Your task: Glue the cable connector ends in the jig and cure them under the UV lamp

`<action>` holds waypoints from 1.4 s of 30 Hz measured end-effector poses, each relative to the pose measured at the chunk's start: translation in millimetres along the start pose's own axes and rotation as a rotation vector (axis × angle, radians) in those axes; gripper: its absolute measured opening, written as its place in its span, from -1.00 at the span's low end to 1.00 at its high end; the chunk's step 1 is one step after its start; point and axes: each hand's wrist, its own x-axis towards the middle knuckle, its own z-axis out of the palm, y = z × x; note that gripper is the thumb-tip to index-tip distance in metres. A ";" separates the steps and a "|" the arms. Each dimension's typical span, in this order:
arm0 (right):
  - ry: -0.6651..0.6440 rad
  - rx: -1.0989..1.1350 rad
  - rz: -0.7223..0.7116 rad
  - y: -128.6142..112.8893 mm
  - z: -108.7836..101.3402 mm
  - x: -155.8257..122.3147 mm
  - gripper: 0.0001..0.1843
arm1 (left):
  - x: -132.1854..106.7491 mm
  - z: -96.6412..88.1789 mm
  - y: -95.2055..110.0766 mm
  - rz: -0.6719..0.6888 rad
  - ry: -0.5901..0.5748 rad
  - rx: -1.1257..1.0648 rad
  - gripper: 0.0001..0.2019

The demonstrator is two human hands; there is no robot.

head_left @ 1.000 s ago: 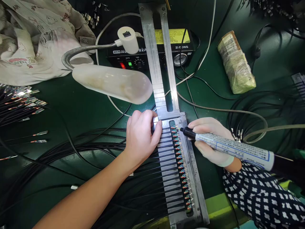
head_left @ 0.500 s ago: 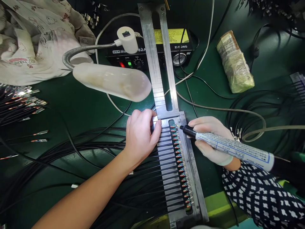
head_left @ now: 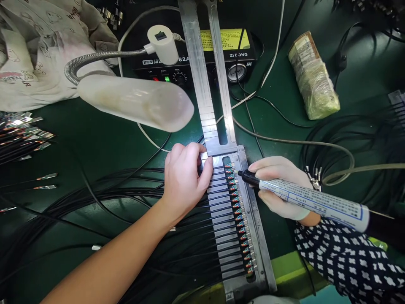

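My bare left hand (head_left: 185,176) is closed on the left edge of a long metal jig (head_left: 226,256), its thumb lying on the plate near the top of the lower section. Across this jig a row of black cables (head_left: 226,217) lies side by side, with coloured wires and small metal connectors (head_left: 237,199) at the ends. In my gloved right hand (head_left: 280,185) is a thick pen-shaped tool (head_left: 316,202) with a black nose and a printed white label. Its tip is close to the top connectors; whether it touches them I cannot tell.
A white gooseneck lamp (head_left: 136,103) hangs over the left side. Behind it stands a black control box (head_left: 202,63) with a gauge. A plastic-wrapped bundle (head_left: 314,80) lies at the back right. Cloth (head_left: 38,50) and connector-ended cables (head_left: 25,135) lie at left.
The view has shifted slightly, so the lamp appears further left. The pen-shaped tool's tip stays near the top connectors. Both hands keep their hold.
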 end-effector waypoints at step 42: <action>-0.011 -0.003 -0.003 0.7 -2.7 1.7 -0.66 | 0.1 0.5 -0.1 -0.003 0.009 -0.009 -0.91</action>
